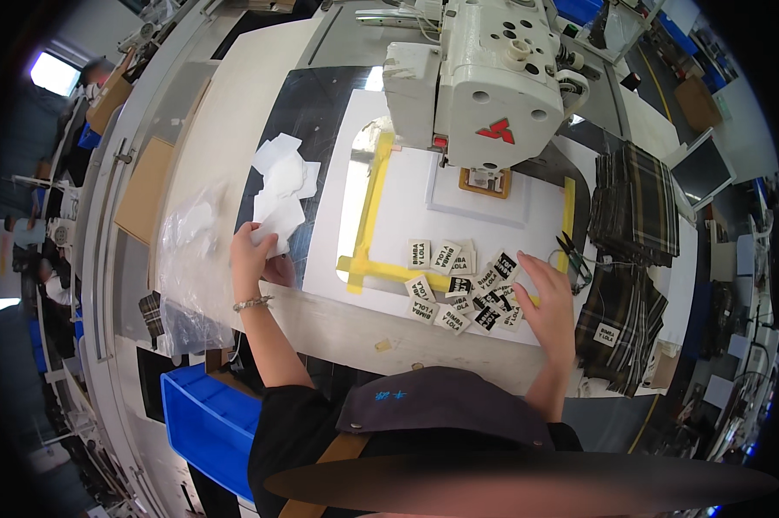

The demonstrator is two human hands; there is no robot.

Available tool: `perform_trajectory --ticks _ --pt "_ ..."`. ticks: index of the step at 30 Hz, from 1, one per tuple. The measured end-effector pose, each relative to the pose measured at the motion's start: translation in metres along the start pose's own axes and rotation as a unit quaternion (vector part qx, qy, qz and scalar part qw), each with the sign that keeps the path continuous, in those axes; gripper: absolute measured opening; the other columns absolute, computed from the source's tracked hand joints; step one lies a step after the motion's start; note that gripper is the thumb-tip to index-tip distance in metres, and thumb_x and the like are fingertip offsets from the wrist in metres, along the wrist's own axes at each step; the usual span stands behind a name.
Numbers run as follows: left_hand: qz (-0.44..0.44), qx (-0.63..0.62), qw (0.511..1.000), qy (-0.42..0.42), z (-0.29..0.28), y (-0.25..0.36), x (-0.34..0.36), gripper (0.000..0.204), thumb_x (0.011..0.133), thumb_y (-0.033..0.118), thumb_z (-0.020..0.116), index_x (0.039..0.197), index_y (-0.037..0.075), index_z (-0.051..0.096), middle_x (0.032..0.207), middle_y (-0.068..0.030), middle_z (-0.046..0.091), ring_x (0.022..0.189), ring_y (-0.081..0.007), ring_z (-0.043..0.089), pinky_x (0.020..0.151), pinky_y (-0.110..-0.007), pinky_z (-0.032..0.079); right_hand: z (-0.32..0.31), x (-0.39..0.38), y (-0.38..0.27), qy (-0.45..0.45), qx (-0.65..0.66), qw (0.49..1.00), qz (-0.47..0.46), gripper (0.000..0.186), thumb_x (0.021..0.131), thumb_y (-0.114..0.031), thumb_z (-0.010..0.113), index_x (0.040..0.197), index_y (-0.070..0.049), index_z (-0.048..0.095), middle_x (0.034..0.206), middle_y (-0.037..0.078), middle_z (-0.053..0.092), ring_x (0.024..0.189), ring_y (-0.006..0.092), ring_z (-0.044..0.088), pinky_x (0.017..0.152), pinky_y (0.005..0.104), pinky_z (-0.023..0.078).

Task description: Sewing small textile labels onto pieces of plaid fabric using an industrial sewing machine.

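My left hand (256, 255) pinches the lower end of a bunch of loose white paper pieces (279, 180) on the dark plate at left. My right hand (546, 302) is beside a scattered heap of small square labels (449, 319), some cream, some black, its fingers apart and slightly bent over their right edge. The labels lie on a white board (493, 224) marked with yellow tape. Above them the white sewing machine (480, 95) has a small tan frame (484, 183) under its head. Black snips (573, 255) lie right of my right hand.
Dark plaid fabric stacks (631, 203) stand at right, one with a label on it. Clear plastic bags (191, 276) and cardboard (148, 190) lie at left. A blue bin (199, 432) is at lower left, a screen (700, 168) at upper right. Other people work far left.
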State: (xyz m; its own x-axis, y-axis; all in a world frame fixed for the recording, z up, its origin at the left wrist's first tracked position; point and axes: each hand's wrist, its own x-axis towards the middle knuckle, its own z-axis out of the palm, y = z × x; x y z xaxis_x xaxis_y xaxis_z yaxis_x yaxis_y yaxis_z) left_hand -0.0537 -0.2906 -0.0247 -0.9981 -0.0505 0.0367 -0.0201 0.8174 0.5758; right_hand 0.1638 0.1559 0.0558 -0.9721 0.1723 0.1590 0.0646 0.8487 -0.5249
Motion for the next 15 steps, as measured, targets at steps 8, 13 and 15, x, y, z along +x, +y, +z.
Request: perform_trajectory --ticks 8,13,15 --pt "0.018 -0.281 0.959 0.021 -0.012 0.105 -0.031 0.016 0.087 0.007 0.066 0.101 0.000 0.063 0.083 -0.0032 0.063 0.074 -0.0079 0.057 0.064 -0.023 0.045 0.000 -0.001 -0.004 0.017 0.151 0.987 0.049 0.035 0.081 -0.006 0.069 0.116 -0.006 0.066 0.103 0.010 0.068 0.092 0.0232 0.063 0.086 0.0338 0.047" --pt "0.122 -0.336 0.902 -0.244 0.030 0.189 -0.071 0.016 0.088 0.004 0.065 0.104 0.003 0.064 0.076 0.0053 0.055 0.060 -0.0012 0.037 0.053 -0.018 0.031 0.032 0.018 -0.032 -0.056 0.389 0.919 0.038 0.033 0.086 -0.006 0.066 0.119 -0.002 0.063 0.100 0.010 0.067 0.088 0.0138 0.063 0.077 0.0269 0.050" --pt "0.102 -0.347 0.895 -0.261 0.043 0.198 -0.076 0.016 0.088 0.005 0.065 0.104 0.004 0.064 0.073 0.0072 0.053 0.058 -0.0011 0.033 0.052 -0.018 0.028 0.055 0.027 -0.037 -0.050 0.430 0.900 0.052 0.034 0.087 -0.006 0.066 0.121 -0.003 0.062 0.103 0.010 0.066 0.087 0.0139 0.063 0.077 0.0264 0.050"
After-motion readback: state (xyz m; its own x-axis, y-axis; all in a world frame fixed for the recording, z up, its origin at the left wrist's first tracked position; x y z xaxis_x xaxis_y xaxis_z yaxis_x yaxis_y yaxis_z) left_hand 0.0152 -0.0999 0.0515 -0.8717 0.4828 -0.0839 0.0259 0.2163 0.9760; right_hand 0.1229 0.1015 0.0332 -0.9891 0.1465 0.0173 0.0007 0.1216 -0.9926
